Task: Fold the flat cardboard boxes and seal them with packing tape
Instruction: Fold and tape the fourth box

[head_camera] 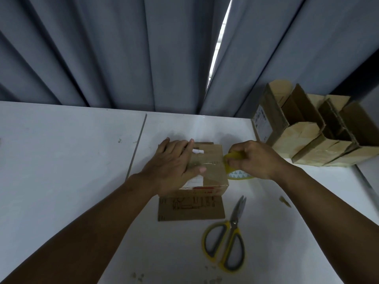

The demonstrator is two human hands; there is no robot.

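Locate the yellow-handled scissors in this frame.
In the head view, the yellow-handled scissors lie closed on the white table, lower right of centre, just right of the flat cardboard piece.

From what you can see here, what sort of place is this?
Probably a small packing station, set up indoors. A white table stands against grey curtains. On it are folded cardboard boxes, scissors and a tape roll in the right hand.

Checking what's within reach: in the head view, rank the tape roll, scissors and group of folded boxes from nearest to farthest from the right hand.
1. Tape roll, held in the right hand.
2. Scissors, nearer the person, below that hand.
3. Folded boxes, at the table's far right.
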